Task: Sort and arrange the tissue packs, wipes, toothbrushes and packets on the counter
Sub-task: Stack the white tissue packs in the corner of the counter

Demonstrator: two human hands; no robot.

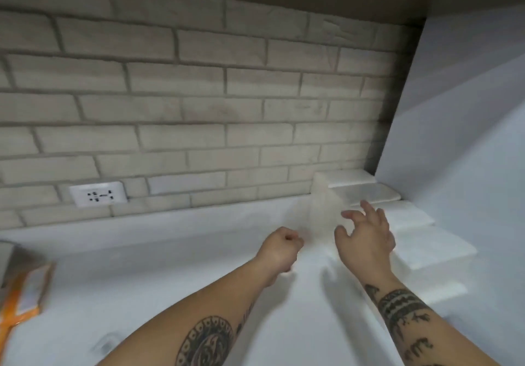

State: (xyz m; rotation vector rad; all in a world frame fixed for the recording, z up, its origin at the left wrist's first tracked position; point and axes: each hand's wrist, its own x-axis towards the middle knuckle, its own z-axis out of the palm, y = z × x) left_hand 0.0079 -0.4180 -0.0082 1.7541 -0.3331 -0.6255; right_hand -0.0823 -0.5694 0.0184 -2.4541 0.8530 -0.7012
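Counter (170, 266): white and blurred, filling the lower half of the frame from the wall to the bottom edge.
Left hand (279, 247): just below the centre of the frame, fingers curled tight into a fist with knuckles toward the wall. It is over the counter, and I cannot tell whether it touches it.
Right hand (366, 237): right of centre, near the left hand but apart from it. Its fingers are spread wide and slightly bent, gripping nothing, and it is at the left edge of the packs.
Packs (434, 246): flat, white, set in a stepped row at the right of the frame. The row runs from the corner at the wall down toward the lower right, each one overlapping the next. Blur hides what kind they are.
Packet (25, 289): orange and white, lying on the counter at the lower left edge of the frame, partly cut off and well apart from both hands.
Outlet (98, 195): white, low on the wall at the left, just above the counter.
Wall (199, 95): pale brick, across the upper half of the frame.
Panel (468, 110): plain white, up the right side, just beside the packs.
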